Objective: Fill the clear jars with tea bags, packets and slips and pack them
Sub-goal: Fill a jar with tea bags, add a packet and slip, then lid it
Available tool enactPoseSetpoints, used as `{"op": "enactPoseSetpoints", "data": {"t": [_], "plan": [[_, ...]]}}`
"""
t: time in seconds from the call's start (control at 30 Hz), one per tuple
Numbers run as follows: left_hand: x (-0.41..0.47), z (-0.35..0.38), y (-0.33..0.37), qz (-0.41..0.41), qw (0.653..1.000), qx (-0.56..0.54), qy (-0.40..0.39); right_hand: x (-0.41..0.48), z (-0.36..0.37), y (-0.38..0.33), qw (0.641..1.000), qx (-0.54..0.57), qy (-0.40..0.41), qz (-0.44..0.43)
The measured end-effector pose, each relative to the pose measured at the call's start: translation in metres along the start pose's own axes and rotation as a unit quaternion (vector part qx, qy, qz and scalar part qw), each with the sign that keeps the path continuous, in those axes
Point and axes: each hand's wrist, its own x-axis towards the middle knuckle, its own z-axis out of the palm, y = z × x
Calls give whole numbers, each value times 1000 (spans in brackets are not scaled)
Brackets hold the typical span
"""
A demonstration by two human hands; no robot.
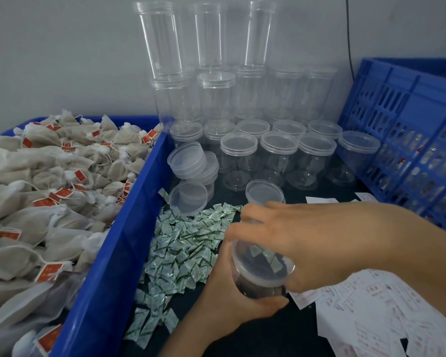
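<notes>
A clear jar [262, 269] is tilted toward me over the dark table, with small green-white packets showing through its top. My left hand [229, 300] grips its body from below. Over it, my right hand [312, 240] curls round its lidded rim. A heap of green-white packets [186, 243] lies just left of the jar. White printed slips [371, 320] are spread at the lower right. Tea bags [49, 202] with red tags fill the blue bin [113, 253] on the left. Another clear jar [264, 193] stands right behind my right hand.
Several lidded empty jars [276, 155] stand in rows behind, with taller stacks of jars [216, 73] against the wall. Loose clear lids [188, 161] lean by the bin's corner. A blue slotted crate [410, 124] stands at the right.
</notes>
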Motion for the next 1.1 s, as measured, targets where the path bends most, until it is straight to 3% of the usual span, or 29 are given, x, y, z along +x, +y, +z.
{"op": "enactPoseSetpoints", "data": {"t": [0.17,0.5,0.57,0.7,0.73,0.8,0.9,1.1], "plan": [[-3,-2,-5,-44,999,-3,-10,5,6,2,998,-36,21,-56],[4,4,-5,-7,1000,-21,21,9,27,16,988,1,118,-104],[5,3,-7,-10,999,-29,26,6,26,19,990,33,100,-93],[10,2,-10,2,999,-18,28,-10,8,19,974,224,18,-29],[10,1,-12,6,1000,-19,24,-12,5,15,975,220,26,13],[11,-1,-14,-1,1000,-28,7,-6,3,7,987,106,68,95],[12,-1,-13,-12,999,-31,-24,4,7,-2,989,-44,75,121],[7,2,-11,-20,1000,-3,18,2,-29,-4,994,34,-104,17]]}}
